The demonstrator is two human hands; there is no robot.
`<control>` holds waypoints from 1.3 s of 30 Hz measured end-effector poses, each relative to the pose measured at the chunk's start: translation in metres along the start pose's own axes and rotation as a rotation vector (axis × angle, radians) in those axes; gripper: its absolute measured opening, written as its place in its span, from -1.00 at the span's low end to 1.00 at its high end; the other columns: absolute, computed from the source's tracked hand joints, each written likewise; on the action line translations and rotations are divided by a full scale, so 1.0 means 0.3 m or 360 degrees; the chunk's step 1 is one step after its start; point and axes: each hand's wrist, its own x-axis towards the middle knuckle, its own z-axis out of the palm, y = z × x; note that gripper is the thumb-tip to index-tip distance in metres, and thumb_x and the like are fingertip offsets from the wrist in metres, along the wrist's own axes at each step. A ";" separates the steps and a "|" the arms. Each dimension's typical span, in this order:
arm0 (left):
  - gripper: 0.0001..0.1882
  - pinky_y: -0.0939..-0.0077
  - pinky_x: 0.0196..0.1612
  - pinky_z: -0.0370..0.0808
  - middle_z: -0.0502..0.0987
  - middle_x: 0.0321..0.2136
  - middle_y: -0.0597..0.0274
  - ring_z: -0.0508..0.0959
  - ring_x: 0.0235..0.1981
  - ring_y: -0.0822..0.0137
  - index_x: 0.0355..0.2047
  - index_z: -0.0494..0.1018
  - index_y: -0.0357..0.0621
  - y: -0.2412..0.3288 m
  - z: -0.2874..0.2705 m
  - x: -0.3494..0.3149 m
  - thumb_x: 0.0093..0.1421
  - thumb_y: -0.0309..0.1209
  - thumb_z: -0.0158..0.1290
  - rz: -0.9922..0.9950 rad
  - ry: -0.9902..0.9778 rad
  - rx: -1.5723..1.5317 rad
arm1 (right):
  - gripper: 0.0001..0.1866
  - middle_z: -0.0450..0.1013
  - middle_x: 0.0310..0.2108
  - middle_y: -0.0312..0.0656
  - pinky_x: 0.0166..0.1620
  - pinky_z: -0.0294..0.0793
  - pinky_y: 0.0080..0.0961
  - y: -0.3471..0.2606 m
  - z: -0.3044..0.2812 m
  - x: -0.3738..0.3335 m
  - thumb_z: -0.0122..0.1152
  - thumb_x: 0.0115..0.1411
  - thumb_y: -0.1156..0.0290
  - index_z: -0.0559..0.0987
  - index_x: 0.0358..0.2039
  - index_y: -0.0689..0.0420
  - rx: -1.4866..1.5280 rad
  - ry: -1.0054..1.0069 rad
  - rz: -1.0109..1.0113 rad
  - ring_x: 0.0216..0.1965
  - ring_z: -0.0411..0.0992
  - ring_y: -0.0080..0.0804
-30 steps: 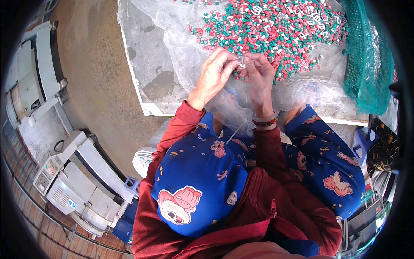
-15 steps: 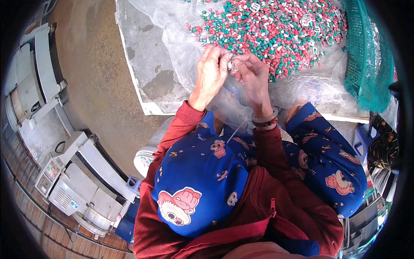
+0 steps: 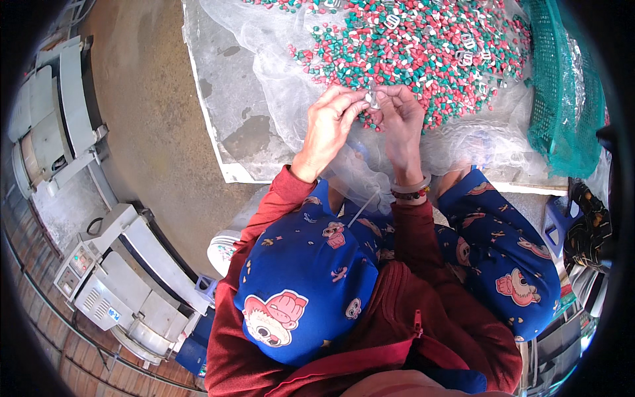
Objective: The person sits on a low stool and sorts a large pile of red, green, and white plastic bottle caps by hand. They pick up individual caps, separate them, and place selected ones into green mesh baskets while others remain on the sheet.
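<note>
My left hand (image 3: 328, 126) and my right hand (image 3: 402, 122) meet over the near edge of a spread of small pebble-like pieces (image 3: 410, 59) in red, green and white. Between the fingertips is a small whitish piece (image 3: 372, 100), pinched from both sides. Fingers cover much of it, so its exact kind cannot be made out. Several pale slotted buckles (image 3: 392, 22) lie among the coloured pieces. Thin white netting (image 3: 278, 73) spreads beneath the pile and hangs over the near edge toward my lap.
A grey worktop (image 3: 245, 142) with wet patches carries the netting. Green mesh (image 3: 555, 86) stands along its right side. Grey machines (image 3: 135, 271) stand on the left, past the concrete floor (image 3: 145, 132). A white round container (image 3: 223, 250) sits by my left arm.
The pinched piece and both hands have shifted a little to the right. My right fingers now reach the piece from a straighter, more upright angle. The view has tilted slightly.
</note>
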 end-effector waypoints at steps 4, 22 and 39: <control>-0.88 0.58 -0.42 0.45 0.52 -0.42 0.22 0.51 -0.45 0.43 -0.34 0.55 -0.24 0.001 -0.003 0.007 0.07 -0.57 0.16 0.0338 -0.0018 0.0169 | -0.95 0.46 -0.51 -0.31 -0.55 0.28 -0.77 0.006 -0.003 -0.001 0.05 0.23 0.55 0.48 -0.33 0.23 -0.0022 0.0076 -0.0052 -0.61 0.28 -0.74; -0.87 0.52 -0.37 0.49 0.52 -0.40 0.16 0.54 -0.42 0.32 -0.33 0.53 -0.26 0.015 0.008 0.008 0.07 -0.59 0.16 0.0138 0.0202 0.0123 | -0.92 0.43 -0.51 -0.33 -0.52 0.26 -0.77 0.010 0.015 -0.013 0.05 0.25 0.51 0.48 -0.30 0.23 0.0011 0.0054 -0.0015 -0.57 0.30 -0.73; -0.77 0.55 -0.30 0.49 0.48 -0.34 0.18 0.53 -0.32 0.34 -0.21 0.54 -0.23 0.024 -0.015 0.024 0.08 -0.60 0.14 0.0158 0.0087 0.0033 | -0.84 0.48 -0.47 -0.20 -0.53 0.33 -0.74 -0.040 0.022 -0.021 -0.01 0.22 0.64 0.42 -0.18 0.31 -0.0063 -0.0161 -0.0046 -0.54 0.40 -0.63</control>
